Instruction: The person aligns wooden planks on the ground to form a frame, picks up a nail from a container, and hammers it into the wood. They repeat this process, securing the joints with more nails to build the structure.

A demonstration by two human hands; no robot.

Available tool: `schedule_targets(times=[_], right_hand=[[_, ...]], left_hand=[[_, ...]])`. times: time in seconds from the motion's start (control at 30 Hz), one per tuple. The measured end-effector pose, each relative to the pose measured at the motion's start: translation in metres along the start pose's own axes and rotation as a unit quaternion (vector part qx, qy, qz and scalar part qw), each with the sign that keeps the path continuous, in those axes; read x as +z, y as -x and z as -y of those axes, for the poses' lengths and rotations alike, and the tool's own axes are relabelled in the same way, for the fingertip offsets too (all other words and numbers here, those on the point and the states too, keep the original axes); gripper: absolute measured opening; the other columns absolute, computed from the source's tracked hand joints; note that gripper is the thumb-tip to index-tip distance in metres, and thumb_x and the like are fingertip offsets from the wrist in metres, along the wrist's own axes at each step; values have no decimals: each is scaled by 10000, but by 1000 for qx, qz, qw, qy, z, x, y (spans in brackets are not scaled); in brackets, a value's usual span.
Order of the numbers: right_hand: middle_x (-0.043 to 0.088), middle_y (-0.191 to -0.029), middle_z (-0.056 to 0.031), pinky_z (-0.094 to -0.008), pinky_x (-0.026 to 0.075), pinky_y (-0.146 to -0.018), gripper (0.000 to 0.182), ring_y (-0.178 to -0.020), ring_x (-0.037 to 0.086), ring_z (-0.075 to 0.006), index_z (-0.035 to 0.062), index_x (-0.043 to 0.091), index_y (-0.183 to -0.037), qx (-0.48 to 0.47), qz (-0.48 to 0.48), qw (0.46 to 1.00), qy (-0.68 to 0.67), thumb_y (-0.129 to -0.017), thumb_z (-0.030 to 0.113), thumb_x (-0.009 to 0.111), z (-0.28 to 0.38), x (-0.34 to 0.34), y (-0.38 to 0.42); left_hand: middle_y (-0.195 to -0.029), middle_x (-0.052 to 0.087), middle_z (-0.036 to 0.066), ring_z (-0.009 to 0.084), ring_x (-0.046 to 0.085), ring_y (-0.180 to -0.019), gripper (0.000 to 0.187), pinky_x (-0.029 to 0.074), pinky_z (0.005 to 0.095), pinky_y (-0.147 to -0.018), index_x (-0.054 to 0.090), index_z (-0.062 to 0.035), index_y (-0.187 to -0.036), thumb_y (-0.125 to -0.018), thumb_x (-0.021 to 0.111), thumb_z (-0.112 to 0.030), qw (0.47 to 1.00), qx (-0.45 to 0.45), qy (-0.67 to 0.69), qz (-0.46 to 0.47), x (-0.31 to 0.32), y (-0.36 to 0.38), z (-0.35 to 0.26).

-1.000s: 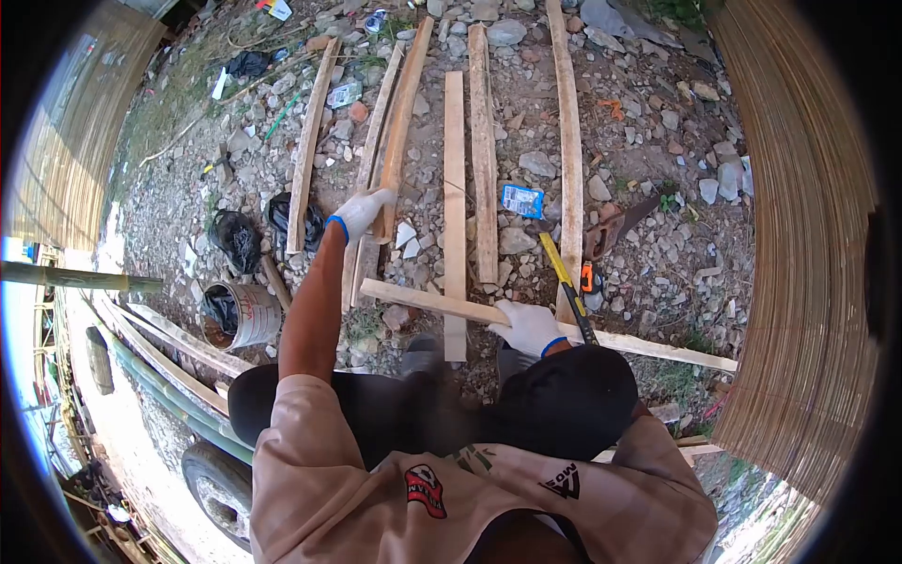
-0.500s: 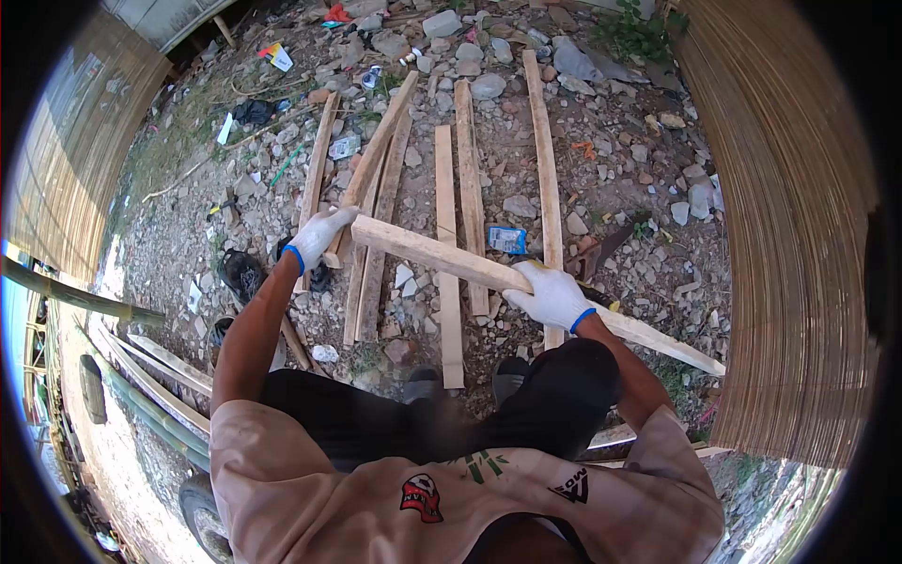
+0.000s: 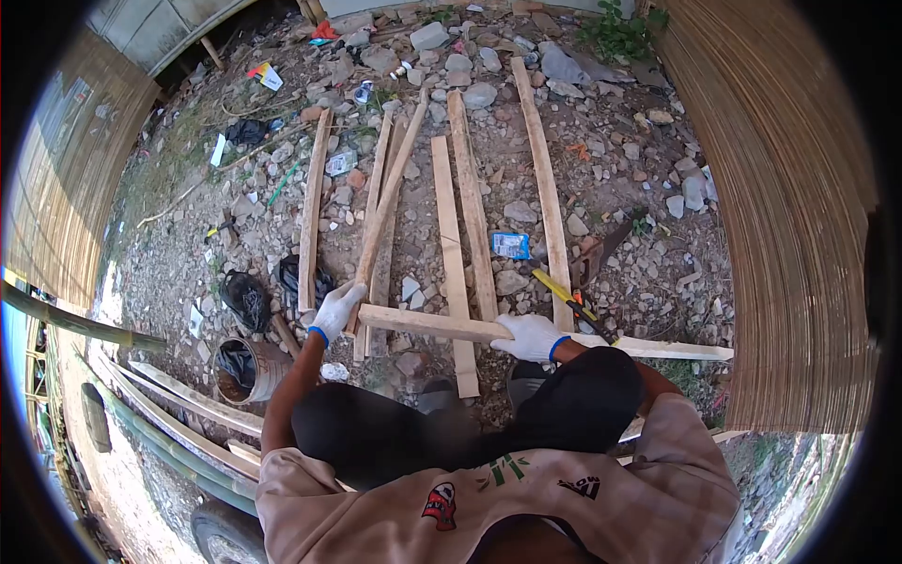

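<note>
Both hands wear white gloves with blue cuffs. My left hand (image 3: pixel 338 308) is closed round the near end of a slanted wooden beam (image 3: pixel 393 195), beside the left end of a crosswise wooden beam (image 3: pixel 427 324). My right hand (image 3: pixel 528 336) grips that crosswise beam, which runs in front of my knees and reaches far to the right. Under it passes a flat pale plank (image 3: pixel 449 221). More beams lie lengthwise on the ground: one at the left (image 3: pixel 314 207), one in the middle (image 3: pixel 470 188) and one at the right (image 3: pixel 542 169).
A yellow-handled tool (image 3: pixel 564 293) and a blue packet (image 3: pixel 510 246) lie among the stones. Black bags (image 3: pixel 246 299) and a bucket (image 3: pixel 272 371) stand at the left. Bamboo screens flank both sides, the right one (image 3: pixel 780 216) close by. Bamboo poles (image 3: pixel 169 437) lie lower left.
Both hands have come down nearer my knees with the beams. The slanted beam's near end has moved toward me, and the crosswise beam lies more level. The view has shifted slightly.
</note>
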State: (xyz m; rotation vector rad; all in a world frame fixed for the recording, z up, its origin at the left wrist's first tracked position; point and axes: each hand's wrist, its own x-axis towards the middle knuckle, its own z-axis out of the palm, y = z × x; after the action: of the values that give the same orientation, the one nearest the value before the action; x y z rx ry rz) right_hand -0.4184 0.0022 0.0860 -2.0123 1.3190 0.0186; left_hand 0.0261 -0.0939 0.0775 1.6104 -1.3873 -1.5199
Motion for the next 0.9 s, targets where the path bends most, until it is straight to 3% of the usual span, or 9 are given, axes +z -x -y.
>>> schedule_targets(times=[0.13,0.17,0.2,0.27,0.33,0.53,0.63,0.77,0.9], right_hand=[[727,-999,-255,-556,542,-813,556,-915,705,-464,115,609,-1309,-4,-24,1000,-5,-954,542,629,-11,26,1],[731,-1014,-246,-555,544,-823,558,-929,706,-459,114,604,-1320,3,-21,1000,-9,-953,534,638,-9,27,1],[723,-1098,-238,-551,546,-857,542,-1005,701,-439,110,587,-1338,23,7,1000,-3,-956,492,637,0,20,2],[727,-1062,-244,-549,550,-850,529,-984,706,-443,118,595,-1328,37,-1,999,5,-951,486,649,-5,32,0],[736,-1020,-231,-539,561,-823,509,-949,716,-437,121,613,-1300,44,8,999,18,-943,480,670,-7,42,-1],[738,-1013,-210,-520,570,-790,492,-910,720,-423,125,616,-1290,-16,-28,999,28,-938,459,692,-20,71,2],[737,-1026,-197,-502,576,-775,492,-901,720,-410,114,619,-1289,-19,-16,999,27,-932,441,708,-15,72,2],[738,-1034,-181,-486,583,-763,484,-895,723,-394,106,626,-1280,-31,-49,998,15,-916,405,738,-20,78,4],[740,-1019,-173,-478,586,-756,479,-889,727,-381,109,629,-1274,-46,-74,996,28,-909,397,746,-20,81,5]], left_hand=[[-1268,696,121,173,625,-1141,646,459,300,-1031,599,73,-1405,-1020,633,-445,998,-44,-25,-27,17,5,26],[-1154,724,103,161,639,-1039,636,487,311,-964,650,70,-1340,-1019,619,-479,994,-89,-48,-29,25,19,-4],[-1082,728,90,155,638,-959,656,502,322,-910,663,83,-1301,-1015,615,-505,995,-92,-28,-27,22,8,23],[-1092,728,109,158,633,-982,734,501,329,-905,678,68,-1282,-987,604,-600,983,-119,-143,-3,18,16,5],[-1146,719,129,201,632,-1054,830,494,349,-955,624,48,-1379,-975,563,-675,985,-130,-106,28,13,19,20],[-1237,715,157,238,650,-1125,820,472,338,-1019,599,24,-1422,-995,539,-674,987,-140,-73,12,24,24,67],[-1137,742,150,214,667,-1062,799,486,350,-987,649,11,-1371,-988,547,-683,991,-73,-92,-70,37,24,63],[-1024,756,136,222,686,-956,798,502,364,-915,723,0,-1263,-948,576,-719,988,-91,-91,-82,37,20,67],[-1077,761,161,213,696,-1004,787,510,344,-935,695,37,-1296,-948,616,-664,985,-129,-75,-81,40,24,54]])
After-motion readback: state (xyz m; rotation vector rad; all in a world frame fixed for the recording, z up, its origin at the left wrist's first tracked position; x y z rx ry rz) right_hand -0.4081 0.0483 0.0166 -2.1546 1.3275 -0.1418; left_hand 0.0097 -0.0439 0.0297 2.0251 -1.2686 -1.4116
